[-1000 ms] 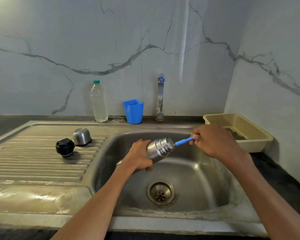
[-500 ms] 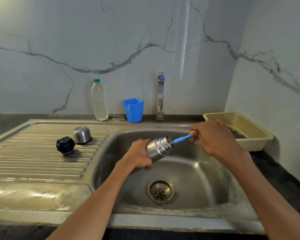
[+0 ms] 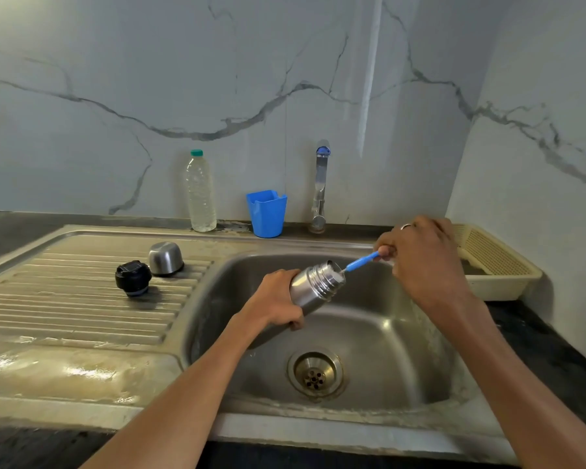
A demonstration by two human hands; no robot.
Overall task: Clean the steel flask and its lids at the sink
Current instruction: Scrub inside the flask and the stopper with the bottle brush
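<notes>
Item: steel flask (image 3: 313, 288), tilted over the sink (image 3: 403, 350), gripped round its body by my left hand (image 3: 274, 304). My right hand (image 3: 420, 258) pinches the blue brush (image 3: 361, 263), head at the mouth. Step, I judge: scrubbing inside; next, both lids (image 3: 149, 272), waiting on the drainboard.

Home kitchen: steel sink (image 3: 403, 333) with drainboard, tap (image 3: 320, 184), marble-patterned wall.

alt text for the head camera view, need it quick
Over a steel sink, the left hand grips a tilted steel flask while the right hand holds a blue brush in its mouth. Two lids sit on the draining board.
</notes>
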